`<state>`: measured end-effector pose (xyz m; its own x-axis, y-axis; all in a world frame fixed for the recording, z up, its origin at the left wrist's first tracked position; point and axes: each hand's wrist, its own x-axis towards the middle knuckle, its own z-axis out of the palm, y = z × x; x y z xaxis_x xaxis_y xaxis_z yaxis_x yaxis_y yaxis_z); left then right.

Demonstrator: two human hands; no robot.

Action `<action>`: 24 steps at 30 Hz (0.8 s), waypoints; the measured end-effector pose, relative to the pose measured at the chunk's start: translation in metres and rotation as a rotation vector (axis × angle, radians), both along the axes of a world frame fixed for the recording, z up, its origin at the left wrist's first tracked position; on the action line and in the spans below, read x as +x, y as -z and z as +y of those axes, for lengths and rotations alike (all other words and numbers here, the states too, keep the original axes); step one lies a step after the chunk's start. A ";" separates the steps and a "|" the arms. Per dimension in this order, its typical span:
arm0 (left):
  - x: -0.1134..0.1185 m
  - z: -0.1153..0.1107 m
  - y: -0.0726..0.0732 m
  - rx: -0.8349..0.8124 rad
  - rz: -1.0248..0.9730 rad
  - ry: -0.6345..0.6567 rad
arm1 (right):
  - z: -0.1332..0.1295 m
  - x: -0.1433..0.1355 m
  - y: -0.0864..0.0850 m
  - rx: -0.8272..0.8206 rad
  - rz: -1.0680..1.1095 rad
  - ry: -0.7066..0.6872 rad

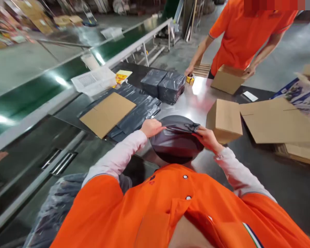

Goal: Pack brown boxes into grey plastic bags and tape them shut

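Two black plastic-wrapped box-shaped parcels are sitting side by side beyond my hands, so going by those, some of the wrapping looks done, and the one I'm on looks only partway. That's a rounded, shiny dark plastic bag right in front of my chest at the near edge of the silver metal tabletop. Its upper edge is drawn together, but I wouldn't call it sealed, so I'd say the closing is what's left. Can't tell what's inside, btw. The bag is directly between my hands, touching both: my left hand has its fingers curled on the left side of the upper edge, and my right hand is pinching a bunched-up bit at the right. Just beside my right hand is a plain brown cardboard box, unwrapped, and past my left there's a flat brown cardboard sheet on loose black plastic bags.
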<state>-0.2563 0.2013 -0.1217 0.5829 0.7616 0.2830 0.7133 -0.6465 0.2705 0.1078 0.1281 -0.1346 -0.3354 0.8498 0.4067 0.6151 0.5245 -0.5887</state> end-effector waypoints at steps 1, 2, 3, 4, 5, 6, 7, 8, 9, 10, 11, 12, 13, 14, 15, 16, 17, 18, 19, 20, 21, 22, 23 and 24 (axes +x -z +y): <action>-0.001 -0.004 -0.001 0.024 -0.009 0.012 | -0.001 0.000 -0.002 0.008 0.013 0.007; -0.002 -0.008 -0.001 0.049 -0.025 0.023 | -0.001 0.000 -0.004 0.019 0.024 0.012; -0.002 -0.011 0.000 0.079 -0.042 0.034 | -0.001 0.000 -0.005 0.032 0.031 0.011; -0.001 -0.015 0.002 0.123 -0.055 0.043 | -0.001 0.000 -0.005 0.052 0.032 0.006; 0.000 -0.017 0.005 0.185 -0.058 0.056 | 0.000 0.000 -0.006 0.077 0.025 -0.001; 0.002 -0.019 0.007 0.268 -0.057 0.071 | 0.000 0.001 -0.007 0.104 0.013 -0.010; 0.004 -0.020 0.010 0.371 -0.059 0.083 | 0.001 0.002 -0.008 0.134 0.003 -0.019; 0.007 -0.020 0.012 0.483 -0.068 0.088 | 0.001 0.004 -0.009 0.163 -0.003 -0.022; 0.009 -0.021 0.014 0.588 -0.085 0.085 | 0.002 0.005 -0.009 0.191 -0.004 -0.020; 0.010 -0.021 0.016 0.671 -0.105 0.075 | 0.002 0.007 -0.008 0.218 -0.002 -0.017; 0.011 -0.022 0.018 0.724 -0.122 0.061 | 0.002 0.007 -0.006 0.240 -0.002 -0.016; 0.011 -0.024 0.020 0.747 -0.130 0.048 | 0.002 0.008 -0.004 0.258 -0.004 -0.022; 0.011 -0.026 0.022 0.738 -0.121 0.047 | 0.002 0.008 0.000 0.275 -0.004 -0.034; 0.010 -0.029 0.024 0.711 -0.102 0.052 | 0.002 0.008 0.003 0.286 -0.009 -0.053; 0.009 -0.032 0.025 0.681 -0.081 0.060 | 0.002 0.009 0.007 0.293 -0.022 -0.079; 0.009 -0.035 0.024 0.654 -0.061 0.063 | 0.001 0.009 0.009 0.296 -0.045 -0.104; 0.008 -0.038 0.023 0.638 -0.049 0.063 | 0.000 0.010 0.010 0.298 -0.077 -0.123; 0.008 -0.040 0.019 0.635 -0.047 0.064 | 0.000 0.011 0.010 0.304 -0.111 -0.132; 0.008 -0.041 0.014 0.645 -0.054 0.069 | 0.000 0.012 0.009 0.316 -0.141 -0.130; 0.009 -0.042 0.008 0.662 -0.065 0.073 | 0.000 0.013 0.007 0.340 -0.159 -0.118; 0.009 -0.043 0.002 0.679 -0.077 0.078 | 0.001 0.013 0.005 0.373 -0.162 -0.098; 0.008 -0.044 -0.003 0.692 -0.087 0.078 | 0.002 0.013 0.003 0.408 -0.155 -0.075; 0.008 -0.045 -0.007 0.698 -0.091 0.069 | 0.003 0.013 0.001 0.440 -0.144 -0.054; 0.007 -0.047 -0.009 0.695 -0.086 0.051 | 0.005 0.012 0.001 0.466 -0.137 -0.037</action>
